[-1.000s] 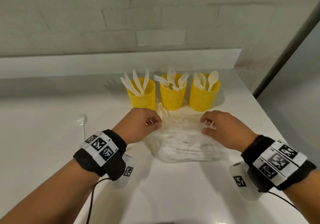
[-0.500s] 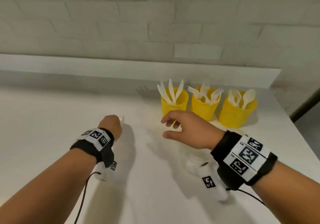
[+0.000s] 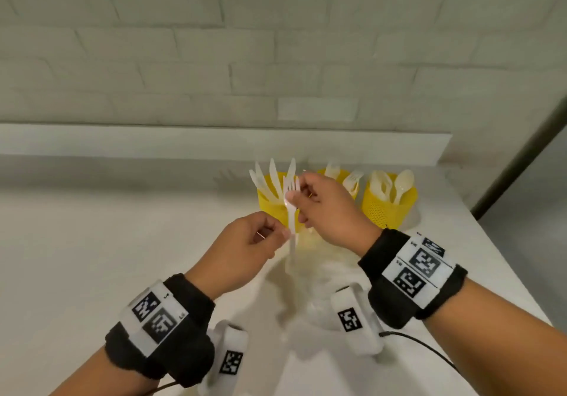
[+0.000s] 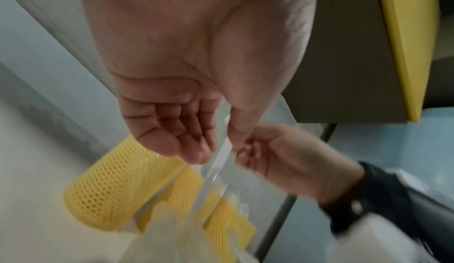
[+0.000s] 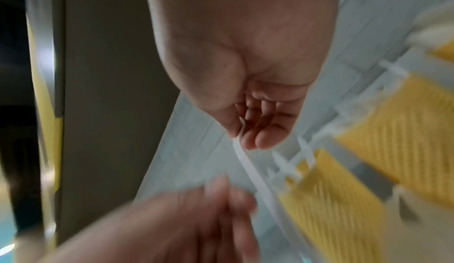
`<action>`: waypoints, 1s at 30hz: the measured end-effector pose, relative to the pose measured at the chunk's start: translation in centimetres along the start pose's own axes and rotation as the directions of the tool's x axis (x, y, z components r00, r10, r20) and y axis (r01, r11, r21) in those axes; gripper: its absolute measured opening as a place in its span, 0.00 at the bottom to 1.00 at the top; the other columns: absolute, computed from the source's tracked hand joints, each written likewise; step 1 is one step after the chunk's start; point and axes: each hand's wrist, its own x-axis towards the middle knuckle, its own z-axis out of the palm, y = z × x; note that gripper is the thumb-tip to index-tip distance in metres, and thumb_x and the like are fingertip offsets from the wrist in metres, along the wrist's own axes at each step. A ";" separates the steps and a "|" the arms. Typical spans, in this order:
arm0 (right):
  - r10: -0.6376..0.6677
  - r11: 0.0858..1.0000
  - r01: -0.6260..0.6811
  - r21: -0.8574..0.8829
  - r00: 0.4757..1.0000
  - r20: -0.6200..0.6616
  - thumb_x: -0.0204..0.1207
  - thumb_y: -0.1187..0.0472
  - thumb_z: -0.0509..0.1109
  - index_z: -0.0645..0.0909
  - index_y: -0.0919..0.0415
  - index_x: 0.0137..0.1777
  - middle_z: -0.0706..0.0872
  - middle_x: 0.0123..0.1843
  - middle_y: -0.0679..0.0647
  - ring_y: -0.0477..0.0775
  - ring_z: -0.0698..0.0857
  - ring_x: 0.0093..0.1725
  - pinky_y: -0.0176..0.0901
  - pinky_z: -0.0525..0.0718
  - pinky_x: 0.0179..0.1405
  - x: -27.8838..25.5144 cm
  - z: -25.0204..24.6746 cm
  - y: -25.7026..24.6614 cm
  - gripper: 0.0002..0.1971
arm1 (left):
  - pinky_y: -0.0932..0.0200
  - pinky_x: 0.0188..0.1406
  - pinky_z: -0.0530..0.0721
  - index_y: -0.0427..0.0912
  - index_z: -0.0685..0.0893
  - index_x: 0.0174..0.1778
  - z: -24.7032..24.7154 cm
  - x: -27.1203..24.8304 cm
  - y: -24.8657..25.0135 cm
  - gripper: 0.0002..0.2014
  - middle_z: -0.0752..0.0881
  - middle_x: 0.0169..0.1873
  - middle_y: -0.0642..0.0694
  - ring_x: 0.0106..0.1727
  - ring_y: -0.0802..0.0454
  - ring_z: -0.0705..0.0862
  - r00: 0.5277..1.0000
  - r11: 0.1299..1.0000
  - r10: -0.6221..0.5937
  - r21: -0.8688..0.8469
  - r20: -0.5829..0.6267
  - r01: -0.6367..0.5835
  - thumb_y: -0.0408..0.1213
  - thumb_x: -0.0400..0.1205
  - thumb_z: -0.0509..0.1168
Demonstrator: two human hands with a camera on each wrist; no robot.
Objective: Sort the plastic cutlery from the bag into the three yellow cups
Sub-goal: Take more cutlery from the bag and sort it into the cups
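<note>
A white plastic fork [image 3: 291,211] stands upright, tines up, in front of the left yellow cup [image 3: 270,204], which holds knives. My left hand [image 3: 283,234] pinches the fork's handle low down. My right hand [image 3: 293,200] pinches it just under the tines. The middle cup [image 3: 352,181] with forks is mostly hidden behind my right hand; the right cup [image 3: 389,208] holds spoons. The clear bag [image 3: 313,291] lies on the table under my hands. In the right wrist view my thumb and fingers [image 5: 260,141] grip the fork [image 5: 255,178], though blurred.
The white table [image 3: 92,257] ends at a raised ledge [image 3: 184,141] below a brick wall. Its right edge [image 3: 497,266] drops off close beside the spoon cup. A cable [image 3: 429,349] trails from my right wrist.
My left hand has come back from the far left of the table, now with a fork in it. My right hand has met it and taken hold of the fork near the tines.
</note>
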 end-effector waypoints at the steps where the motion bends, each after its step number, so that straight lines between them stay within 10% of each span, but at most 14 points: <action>1: -0.001 1.000 0.003 0.023 0.996 -0.085 0.81 0.61 0.66 0.75 0.65 0.43 0.79 0.34 0.54 0.57 0.84 0.32 0.56 0.85 0.39 0.4 -1.7 -0.1 0.08 | 0.57 0.47 0.82 0.48 0.85 0.49 0.7 0.2 0.0 0.09 0.88 0.45 0.50 0.41 0.53 0.85 1.000 1.000 0.009 0.029 0.021 -0.010 0.49 0.80 0.69; 6: -0.120 0.988 0.061 -0.141 0.875 -0.469 0.80 0.60 0.66 0.76 0.57 0.44 0.81 0.37 0.51 0.58 0.84 0.41 0.45 0.80 0.42 4.5 -8.4 0.9 0.04 | 0.49 0.78 0.64 0.64 0.64 0.79 5.9 2.1 -1.6 0.41 0.63 0.80 0.53 0.79 0.47 0.61 0.943 0.864 0.098 0.443 0.318 -0.239 0.65 0.71 0.71; 14: 0.093 0.870 -0.177 -0.460 0.976 -0.199 0.79 0.60 0.65 0.86 0.58 0.58 0.88 0.56 0.62 0.65 0.80 0.61 0.48 0.79 0.58 5.8 -5.8 8.0 0.13 | 0.48 0.70 0.74 0.55 0.77 0.74 8.0 3.8 -3.3 0.28 0.77 0.67 0.46 0.68 0.45 0.76 0.920 0.811 0.011 0.534 0.392 -0.237 0.56 0.77 0.69; 17: 0.108 0.773 -0.187 -0.607 0.980 -0.165 0.77 0.61 0.66 0.74 0.57 0.75 0.77 0.69 0.64 0.68 0.69 0.70 0.53 0.72 0.67 5.3 -5.9 7.6 0.25 | 0.49 0.72 0.72 0.55 0.77 0.74 7.0 4.2 -3.5 0.28 0.76 0.68 0.46 0.70 0.46 0.75 0.921 0.815 0.015 0.529 0.389 -0.237 0.54 0.77 0.70; 19: 0.034 0.863 -0.120 -0.492 0.983 -0.181 0.74 0.64 0.69 0.66 0.58 0.80 0.72 0.72 0.64 0.66 0.69 0.70 0.52 0.72 0.70 4.5 -6.6 6.5 0.32 | 0.52 0.74 0.70 0.55 0.75 0.75 6.4 4.0 -3.6 0.29 0.75 0.70 0.47 0.72 0.47 0.74 0.916 0.817 -0.005 0.530 0.401 -0.227 0.54 0.77 0.70; 23: -0.170 0.966 0.105 -0.234 0.945 -0.279 0.70 0.69 0.72 0.79 0.58 0.61 0.82 0.54 0.56 0.50 0.79 0.48 0.29 0.75 0.45 0.1 -7.6 4.8 0.19 | 0.51 0.78 0.65 0.61 0.67 0.79 5.1 3.0 -3.9 0.34 0.63 0.80 0.48 0.78 0.45 0.65 0.912 0.789 -0.014 0.565 0.411 -0.242 0.56 0.77 0.70; 26: -0.092 0.953 0.118 -0.279 0.990 0.106 0.75 0.65 0.70 0.82 0.58 0.47 0.86 0.41 0.51 0.43 0.80 0.37 0.31 0.77 0.39 -4.5 -7.0 5.9 0.03 | 0.46 0.78 0.58 0.66 0.71 0.75 4.7 2.1 -3.6 0.30 0.56 0.83 0.52 0.81 0.44 0.54 0.912 0.658 0.112 0.658 0.395 -0.366 0.63 0.75 0.66; 30: 0.149 0.776 0.113 -0.621 0.924 0.354 0.85 0.55 0.58 0.81 0.55 0.58 0.86 0.56 0.52 0.54 0.84 0.53 0.50 0.80 0.54 -7.9 -6.4 9.5 0.12 | 0.53 0.70 0.65 0.59 0.89 0.53 4.5 1.4 -2.9 0.37 0.75 0.70 0.58 0.71 0.51 0.66 0.886 0.641 0.210 0.626 0.414 -0.445 0.77 0.72 0.44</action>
